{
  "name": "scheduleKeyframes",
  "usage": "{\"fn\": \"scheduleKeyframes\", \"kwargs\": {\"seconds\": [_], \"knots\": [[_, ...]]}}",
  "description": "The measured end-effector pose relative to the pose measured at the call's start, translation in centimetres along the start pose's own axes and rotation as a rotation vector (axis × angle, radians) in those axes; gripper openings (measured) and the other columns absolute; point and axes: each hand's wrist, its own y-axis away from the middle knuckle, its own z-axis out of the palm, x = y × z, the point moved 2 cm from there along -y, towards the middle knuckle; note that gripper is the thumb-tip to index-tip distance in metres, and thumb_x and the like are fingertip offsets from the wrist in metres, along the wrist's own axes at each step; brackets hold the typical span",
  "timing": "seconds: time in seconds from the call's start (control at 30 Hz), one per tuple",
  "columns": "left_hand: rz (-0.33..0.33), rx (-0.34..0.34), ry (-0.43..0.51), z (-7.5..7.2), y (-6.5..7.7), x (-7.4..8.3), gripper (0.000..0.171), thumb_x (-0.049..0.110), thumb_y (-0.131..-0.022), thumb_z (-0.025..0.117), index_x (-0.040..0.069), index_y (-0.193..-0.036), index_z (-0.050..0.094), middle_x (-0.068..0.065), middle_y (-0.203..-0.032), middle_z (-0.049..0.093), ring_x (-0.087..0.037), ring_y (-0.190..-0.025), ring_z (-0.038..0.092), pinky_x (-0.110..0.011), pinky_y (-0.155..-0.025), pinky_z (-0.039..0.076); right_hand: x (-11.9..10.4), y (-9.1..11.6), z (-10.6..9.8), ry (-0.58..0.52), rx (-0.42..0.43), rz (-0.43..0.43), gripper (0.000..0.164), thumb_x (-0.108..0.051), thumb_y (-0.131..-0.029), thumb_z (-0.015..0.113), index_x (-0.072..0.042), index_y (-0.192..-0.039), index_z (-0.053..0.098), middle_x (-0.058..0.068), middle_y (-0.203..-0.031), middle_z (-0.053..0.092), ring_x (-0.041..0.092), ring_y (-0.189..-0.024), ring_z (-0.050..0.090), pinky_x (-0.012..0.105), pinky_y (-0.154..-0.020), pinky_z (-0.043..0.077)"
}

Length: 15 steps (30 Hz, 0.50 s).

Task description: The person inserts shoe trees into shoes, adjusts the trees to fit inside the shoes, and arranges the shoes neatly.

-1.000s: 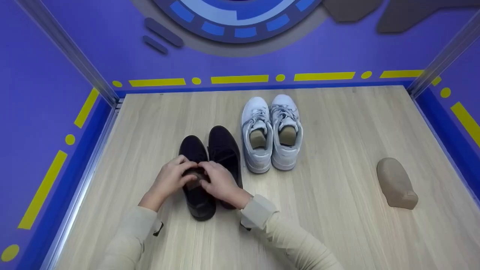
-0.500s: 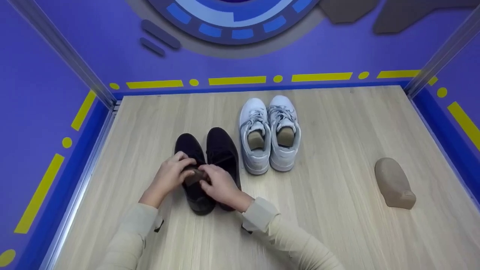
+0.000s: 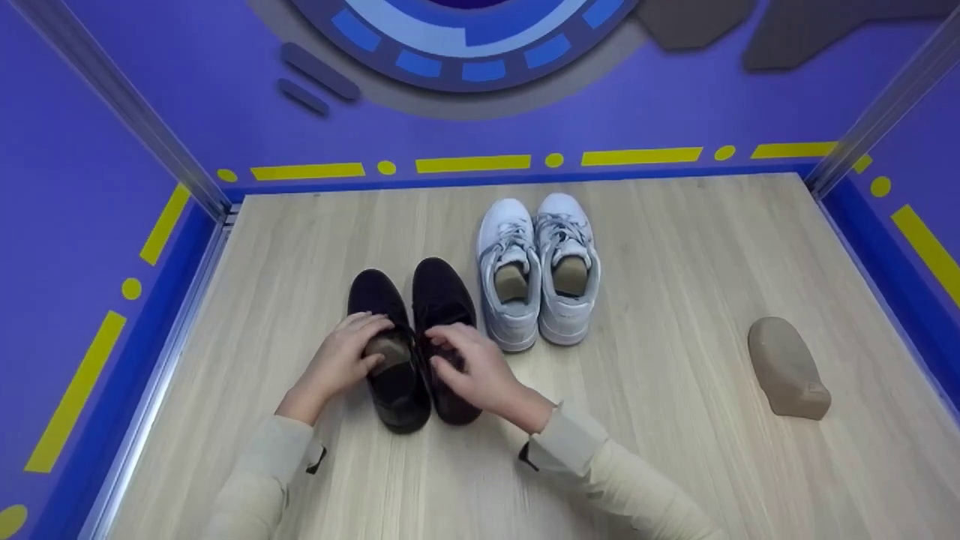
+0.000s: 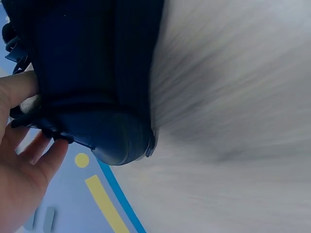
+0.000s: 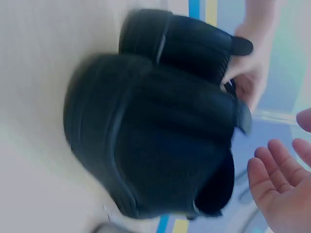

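A pair of black lace-up shoes stands side by side on the wooden board. In the head view my left hand point(image 3: 343, 356) is at the opening of the left black shoe point(image 3: 403, 409), with its thumb and fingers gripping the upper near the laces. Inside that opening a brown foot-shaped insert point(image 3: 390, 350) shows. My right hand point(image 3: 480, 367) hovers over the right black shoe point(image 3: 444, 285), its fingers loosely bent and holding nothing. The right wrist view shows the right hand point(image 5: 286, 184) apart from the dark heels. In the left wrist view the left fingers point(image 4: 51, 158) touch the shoe's upper.
A pair of white sneakers point(image 3: 566, 319) with brown inserts stands just right of the black shoes. One loose brown foot-shaped block point(image 3: 787, 367) lies on the board point(image 3: 675, 450) at the right. Blue walls point(image 3: 480, 135) enclose the back and sides.
My right hand has left the left black shoe and moved right, over the right one. The brown insert now shows in the left shoe's opening. My left hand stays at that shoe.
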Motion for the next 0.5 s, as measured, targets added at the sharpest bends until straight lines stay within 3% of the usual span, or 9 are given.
{"fn": "scheduleKeyframes", "kwargs": {"seconds": [0.5], "knots": [[-0.069,-0.086,0.056,-0.6,0.4,-0.1,0.041,-0.007,-0.07,0.065,0.01,-0.106,0.059,-0.01,-0.119,0.057,-0.032,-0.121,0.042,-0.043,-0.097,0.036,2.5,1.9,-6.7,-0.042,0.297,-0.077,0.028,0.008,-0.073,0.059,0.002,-0.1,0.06,0.009,-0.091,0.063,0.019,-0.081,0.058,0.023,-0.066,0.047]]}}
